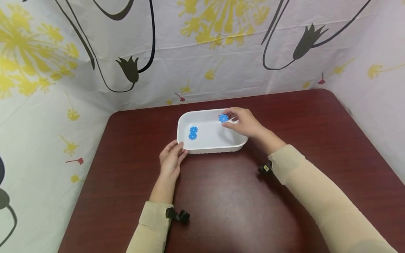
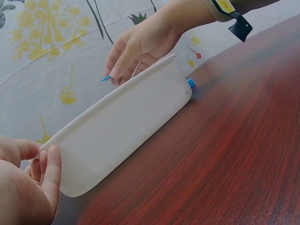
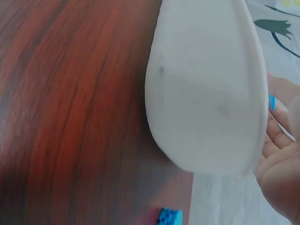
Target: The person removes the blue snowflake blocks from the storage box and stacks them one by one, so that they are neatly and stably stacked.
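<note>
Blue disc (image 1: 223, 118), seemingly clear of edges, and white tray rim (image 1: 215, 149) occupy pinching hands (image 1: 171, 160) (image 1: 246, 122).

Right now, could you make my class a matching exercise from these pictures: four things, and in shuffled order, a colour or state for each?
Things
1. Left hand
2. Tray
3. Right hand
4. Table

Colours and states
A. White
B. Reddish-brown
C. Holding the near left corner
D. Pinching a blue disc

Pairs: 1-C; 2-A; 3-D; 4-B

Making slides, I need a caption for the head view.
Left hand grips a tray holding two blue discs; right hand pinches another disc.
</note>
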### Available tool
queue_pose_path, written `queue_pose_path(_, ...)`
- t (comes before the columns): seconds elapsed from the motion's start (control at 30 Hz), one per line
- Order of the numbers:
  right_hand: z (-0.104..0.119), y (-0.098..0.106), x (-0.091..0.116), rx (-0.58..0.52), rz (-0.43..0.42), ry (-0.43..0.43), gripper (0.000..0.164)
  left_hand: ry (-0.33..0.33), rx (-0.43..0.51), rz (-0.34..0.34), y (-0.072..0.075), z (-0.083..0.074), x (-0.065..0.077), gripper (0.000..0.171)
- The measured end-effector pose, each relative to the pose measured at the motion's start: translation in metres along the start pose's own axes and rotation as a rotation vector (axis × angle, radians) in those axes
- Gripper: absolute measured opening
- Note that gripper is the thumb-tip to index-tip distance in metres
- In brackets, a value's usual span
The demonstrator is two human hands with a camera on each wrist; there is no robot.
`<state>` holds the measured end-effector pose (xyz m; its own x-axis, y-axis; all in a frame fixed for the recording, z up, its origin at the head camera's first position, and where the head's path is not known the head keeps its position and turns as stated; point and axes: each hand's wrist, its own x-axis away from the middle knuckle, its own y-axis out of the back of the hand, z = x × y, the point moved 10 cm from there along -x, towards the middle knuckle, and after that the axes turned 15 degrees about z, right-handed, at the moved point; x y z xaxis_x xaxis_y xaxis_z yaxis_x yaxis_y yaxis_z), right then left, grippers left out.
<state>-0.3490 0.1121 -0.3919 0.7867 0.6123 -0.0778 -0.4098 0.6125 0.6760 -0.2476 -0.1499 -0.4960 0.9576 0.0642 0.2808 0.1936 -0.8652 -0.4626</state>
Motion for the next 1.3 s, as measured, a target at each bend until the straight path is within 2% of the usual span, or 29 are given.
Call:
queue_pose_path(0.5, -0.025, 0.035, 0.032, -0.022, -0.109, -0.117, 0.036, 0.002, -0.007, 0.0, -0.002, -0.001, 0.002, 0.036)
queue_pose_path(1.03, -0.055, 0.054, 0.06, -0.015, -0.146, -0.216, 0.042, 0.006, -0.015, 0.001, -0.002, 0.0, 0.001, 0.037)
queue_pose_path(1.3, -0.071, 0.057, 0.067, 0.015, -0.149, -0.233, 0.043, 0.002, -0.004, 0.002, -0.002, -0.001, 0.002, 0.035)
